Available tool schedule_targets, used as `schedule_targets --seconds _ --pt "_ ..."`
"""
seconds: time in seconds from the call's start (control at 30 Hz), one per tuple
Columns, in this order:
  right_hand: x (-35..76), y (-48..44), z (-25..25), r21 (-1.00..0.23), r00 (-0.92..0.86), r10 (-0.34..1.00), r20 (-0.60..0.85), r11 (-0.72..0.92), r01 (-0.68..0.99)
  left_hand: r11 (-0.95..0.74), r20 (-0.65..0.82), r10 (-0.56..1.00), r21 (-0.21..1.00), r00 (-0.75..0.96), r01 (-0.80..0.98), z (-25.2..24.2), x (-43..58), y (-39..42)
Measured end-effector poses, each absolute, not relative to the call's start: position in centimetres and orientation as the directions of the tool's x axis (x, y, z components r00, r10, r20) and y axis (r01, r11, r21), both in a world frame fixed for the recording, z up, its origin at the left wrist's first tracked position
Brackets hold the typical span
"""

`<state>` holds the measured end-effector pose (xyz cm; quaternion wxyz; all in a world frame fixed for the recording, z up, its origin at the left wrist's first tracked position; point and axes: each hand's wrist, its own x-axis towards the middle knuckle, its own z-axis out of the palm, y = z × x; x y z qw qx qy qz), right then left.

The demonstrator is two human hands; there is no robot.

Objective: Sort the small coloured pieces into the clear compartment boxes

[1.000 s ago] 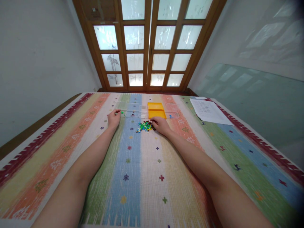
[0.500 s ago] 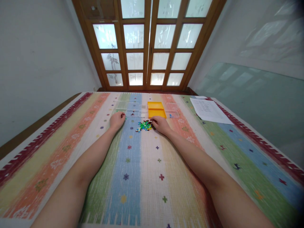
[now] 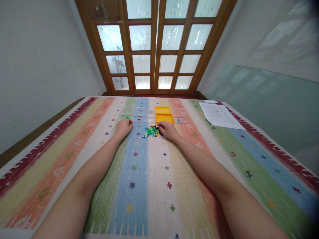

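Note:
A heap of small plastic pieces [image 3: 151,132], mostly green with blue, white, yellow and dark ones, lies on the striped tablecloth between my hands. At the heap's right edge, my right hand [image 3: 168,130] rests with its fingers curled down by the dark pieces; whatever they hold is too small to make out. To the left of the heap, my left hand [image 3: 123,128] has its thumb and fingers closed together, and I cannot see what is in them. Just beyond it, a few green pieces [image 3: 127,117] lie in a clear plastic box.
A yellow two-part box [image 3: 164,118] stands open behind the heap. Left of it is a clear box [image 3: 139,114] with a few dark pieces; on its right, another clear box [image 3: 183,117] holds blue pieces. A printed sheet [image 3: 219,115] lies at the far right.
My left hand has shifted slightly right and toward me, so more of the green pieces in the clear box show. My right hand stays almost in place at the heap.

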<state>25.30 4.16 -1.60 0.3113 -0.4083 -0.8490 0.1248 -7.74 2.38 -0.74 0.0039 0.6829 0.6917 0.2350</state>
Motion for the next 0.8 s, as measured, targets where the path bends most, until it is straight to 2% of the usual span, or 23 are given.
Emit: schedule_targets --seconds 0.13,0.37,0.63,0.7,0.8 --pt "25.3 4.2 -1.6 -0.463 -0.474 0.767 0.432 0.64 0.613 -0.054 0.343 0.936 0.376 -0.085 0.925 -0.7 -7.8 2.4" --pt "25.3 4.3 -1.7 -0.46 -0.473 0.773 0.422 0.633 0.623 -0.032 0.372 0.905 0.547 -0.209 0.837 -0.8 -8.8 3.1" --pt "25.3 4.2 -1.7 -0.465 -0.477 0.766 0.432 0.642 0.609 0.047 0.227 0.885 0.825 -0.406 0.563 -0.8 -9.7 3.6" --pt "25.3 4.2 -1.6 -0.462 -0.478 0.768 0.426 0.639 0.615 0.054 0.215 0.875 0.847 -0.433 0.529 -0.8 -9.7 3.6" --pt "25.3 4.2 -1.5 -0.461 -0.479 0.771 0.419 0.635 0.62 0.02 0.284 0.857 0.817 -0.431 0.576 -0.5 -9.7 3.5"
